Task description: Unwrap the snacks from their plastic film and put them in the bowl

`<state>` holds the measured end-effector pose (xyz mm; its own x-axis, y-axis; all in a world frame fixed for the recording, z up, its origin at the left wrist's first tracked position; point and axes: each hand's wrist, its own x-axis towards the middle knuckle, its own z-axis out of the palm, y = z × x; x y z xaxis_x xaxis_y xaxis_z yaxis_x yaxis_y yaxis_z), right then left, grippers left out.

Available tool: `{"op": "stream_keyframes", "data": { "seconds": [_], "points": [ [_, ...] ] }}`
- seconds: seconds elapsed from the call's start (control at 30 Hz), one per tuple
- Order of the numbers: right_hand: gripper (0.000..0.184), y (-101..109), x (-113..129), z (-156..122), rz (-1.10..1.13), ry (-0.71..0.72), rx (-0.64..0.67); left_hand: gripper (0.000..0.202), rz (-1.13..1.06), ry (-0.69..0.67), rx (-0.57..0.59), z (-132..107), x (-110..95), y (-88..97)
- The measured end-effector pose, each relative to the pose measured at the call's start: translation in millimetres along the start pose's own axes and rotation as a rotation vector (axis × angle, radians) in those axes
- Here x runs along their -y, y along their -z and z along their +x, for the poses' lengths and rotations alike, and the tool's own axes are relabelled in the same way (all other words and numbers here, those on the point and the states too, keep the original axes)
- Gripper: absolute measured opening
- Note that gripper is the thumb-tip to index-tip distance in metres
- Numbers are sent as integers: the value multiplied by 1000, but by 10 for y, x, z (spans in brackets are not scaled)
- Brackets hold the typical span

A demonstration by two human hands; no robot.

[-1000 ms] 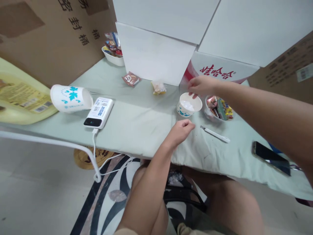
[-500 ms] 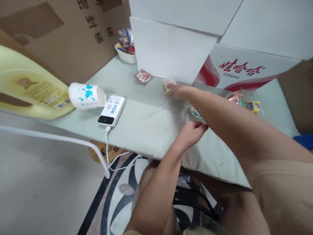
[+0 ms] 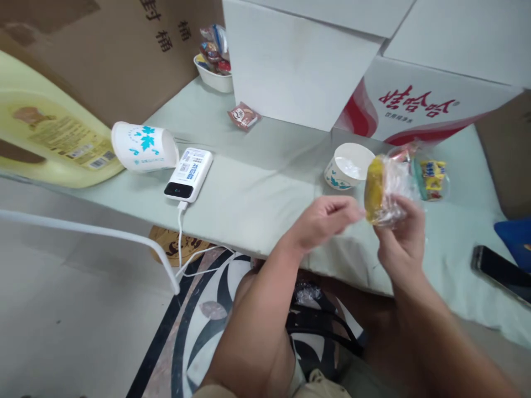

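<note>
My right hand [image 3: 401,239] is closed around a yellow snack in a clear wrapper [image 3: 379,190], held upright over the front of the pale green table [image 3: 249,193]. My left hand [image 3: 326,220] hovers just left of it, fingers curled and pinched toward the wrapper's edge; whether they touch it is unclear. A small white paper cup [image 3: 347,165] with a blue pattern stands on the table right behind the snack. A clear bowl of wrapped candies [image 3: 431,176] is partly hidden behind the snack.
A second paper cup [image 3: 143,147] lies on its side beside a white power bank [image 3: 188,174] with a cable. A brown snack packet [image 3: 243,115], a white bowl of snacks [image 3: 213,61], white and cardboard boxes, a yellow jug [image 3: 45,138] and a phone [image 3: 500,271] surround the table.
My right hand reached left to the yellow snack near the white box, took hold of it and brought it back in front of me. My left hand rose slightly toward it.
</note>
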<state>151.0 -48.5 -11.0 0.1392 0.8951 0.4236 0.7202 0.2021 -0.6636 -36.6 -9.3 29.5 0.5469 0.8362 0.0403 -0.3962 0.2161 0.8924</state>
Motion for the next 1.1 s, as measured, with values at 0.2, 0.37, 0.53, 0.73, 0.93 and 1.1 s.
{"op": "stream_keyframes", "data": {
  "seconds": [0.2,0.37,0.53,0.73,0.93,1.1],
  "points": [
    [45,-114,-200,-325,54,46,109,35,-102,72,-389,270,301,-193],
    [60,10,-259,-338,213,121,211,43,-215,126,-344,405,435,-208],
    [66,188,-353,-283,192,117,113,33,-337,232,-420,473,484,-239],
    [28,277,-366,-148,158,224,55,22,-429,395,-367,509,479,-394],
    [27,292,-424,-189,300,195,-120,25,-355,346,-411,558,561,-416],
    [38,321,-462,-191,295,42,-78,39,-302,269,-458,565,599,-401]
  ]
}}
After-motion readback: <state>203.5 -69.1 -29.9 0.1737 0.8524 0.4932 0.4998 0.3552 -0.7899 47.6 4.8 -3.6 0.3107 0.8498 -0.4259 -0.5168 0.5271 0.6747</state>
